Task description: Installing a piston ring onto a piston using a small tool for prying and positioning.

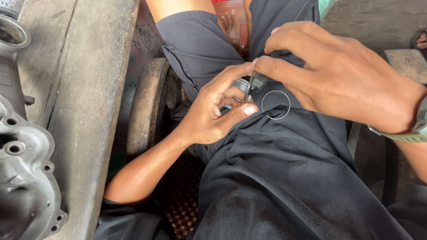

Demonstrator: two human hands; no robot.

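Note:
My left hand (pixel 218 109) grips a small round metal part (pixel 241 84) over my lap, thumb and fingers curled around it. My right hand (pixel 338 73) pinches a slim metal tool (pixel 257 81) whose tip meets that part. A thin metal ring (pixel 275 104) lies on my dark shorts (pixel 284 169), just under the right hand and beside the left thumb. Most of the metal part is hidden by my fingers.
A worn wooden bench (pixel 84 89) runs along the left, with grey cast engine casings (pixel 22 169) on it. A round wooden stool edge (pixel 147 106) sits beside my left thigh. A wristwatch (pixel 416 129) is on my right wrist. Bare feet (pixel 231 24) show at top.

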